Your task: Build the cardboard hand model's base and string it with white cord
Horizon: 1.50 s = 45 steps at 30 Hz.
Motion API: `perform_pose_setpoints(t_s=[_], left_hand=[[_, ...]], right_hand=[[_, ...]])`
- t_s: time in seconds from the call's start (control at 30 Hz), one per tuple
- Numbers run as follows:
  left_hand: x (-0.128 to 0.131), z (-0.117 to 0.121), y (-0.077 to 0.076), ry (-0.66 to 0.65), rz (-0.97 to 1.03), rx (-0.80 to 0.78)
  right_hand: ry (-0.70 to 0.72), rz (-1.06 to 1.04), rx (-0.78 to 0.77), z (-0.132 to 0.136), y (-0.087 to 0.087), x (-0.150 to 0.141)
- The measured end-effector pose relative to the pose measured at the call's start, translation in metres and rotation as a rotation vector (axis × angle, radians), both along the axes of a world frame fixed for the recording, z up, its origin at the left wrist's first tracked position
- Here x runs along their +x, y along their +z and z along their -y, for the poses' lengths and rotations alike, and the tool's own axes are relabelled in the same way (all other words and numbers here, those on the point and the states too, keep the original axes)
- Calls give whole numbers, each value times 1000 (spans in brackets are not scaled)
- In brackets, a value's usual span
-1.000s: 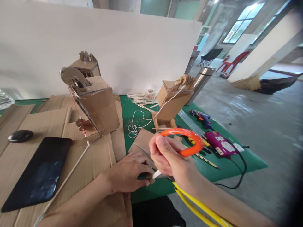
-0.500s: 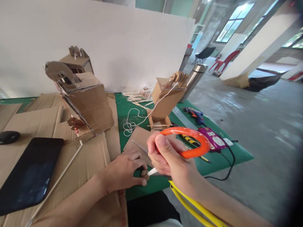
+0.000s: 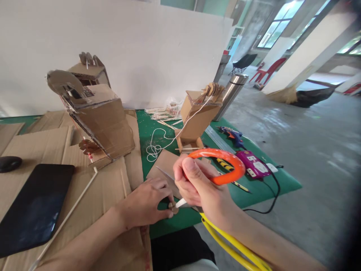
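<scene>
My right hand (image 3: 199, 184) is closed round a large pair of scissors, with the orange handle loop (image 3: 235, 171) above my fist and yellow handle parts below it. The scissors are spread: one thin blade points up and left, while a pale blade tip (image 3: 180, 203) meets a small round cardboard piece (image 3: 175, 209). My left hand (image 3: 148, 203) pinches that piece between thumb and fingers, low over the green table. Under the upper blade lies a flat cardboard sheet (image 3: 158, 167). My fist hides the scissors' pivot.
A large cardboard model (image 3: 104, 128) stands left, a smaller one (image 3: 197, 116) with white string (image 3: 153, 150) ahead. Right are a steel flask (image 3: 232, 96), glue gun (image 3: 235, 137), purple power strip (image 3: 254, 163) and pencil (image 3: 241, 187). A black tablet (image 3: 36, 207) and mouse (image 3: 10, 163) lie left.
My right hand and the scissors have shifted slightly left. The small cardboard piece has turned, showing more of its round face. My left hand still pinches it.
</scene>
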<state>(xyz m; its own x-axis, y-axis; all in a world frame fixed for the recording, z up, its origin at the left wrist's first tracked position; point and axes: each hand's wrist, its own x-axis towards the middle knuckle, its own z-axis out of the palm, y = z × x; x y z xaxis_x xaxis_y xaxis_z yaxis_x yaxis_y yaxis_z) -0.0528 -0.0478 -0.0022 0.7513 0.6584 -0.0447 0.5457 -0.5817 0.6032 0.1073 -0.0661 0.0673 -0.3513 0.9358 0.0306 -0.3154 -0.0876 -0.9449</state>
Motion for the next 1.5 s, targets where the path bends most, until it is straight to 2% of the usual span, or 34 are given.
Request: perform_pose_setpoints(t_s=[0.73, 0.9, 1.23, 1.5], left_hand=[[0, 0, 0, 10, 5, -1], [0, 0, 0, 7, 9, 2], [1, 0, -4, -12, 11, 28], [1, -1, -4, -3, 42, 37]], right_hand=[[27, -22, -13, -2, -3, -3], [-2, 62, 6, 1, -3, -2], [-58, 263, 163, -1, -3, -6], [-82, 240, 122, -1, -7, -9]])
